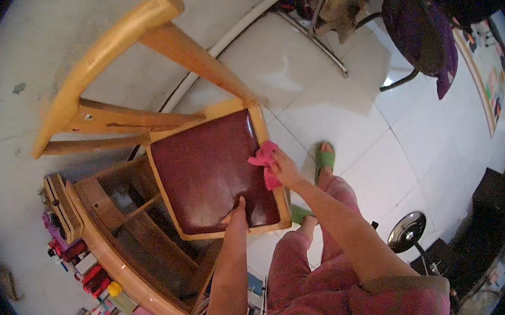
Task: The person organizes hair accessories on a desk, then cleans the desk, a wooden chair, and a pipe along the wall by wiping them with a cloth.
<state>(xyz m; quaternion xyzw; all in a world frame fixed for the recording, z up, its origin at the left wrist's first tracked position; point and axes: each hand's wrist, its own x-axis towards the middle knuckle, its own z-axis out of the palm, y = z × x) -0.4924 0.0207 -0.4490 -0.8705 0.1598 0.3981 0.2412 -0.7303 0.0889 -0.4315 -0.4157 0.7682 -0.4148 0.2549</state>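
Observation:
A wooden chair with a light-brown frame (106, 43) stands in front of me, its backrest toward the upper left. Its dark red padded seat (205, 168) has a glossy surface. On the near part of the seat rests my left hand (235, 214), fingers apart and holding nothing. My right hand (285, 169) grips a bright pink cloth (267, 161) and presses it against the wooden rim at the seat's right side. Part of the cloth hangs down along that edge.
A wooden cabinet with open compartments (157, 245) stands left of the chair, small items crowded beside it. A pale wall rises behind. White floor tiles (353, 129) lie to the right, where my feet in green slippers (324, 159) stand. A round metal-topped stand (407, 231) is lower right.

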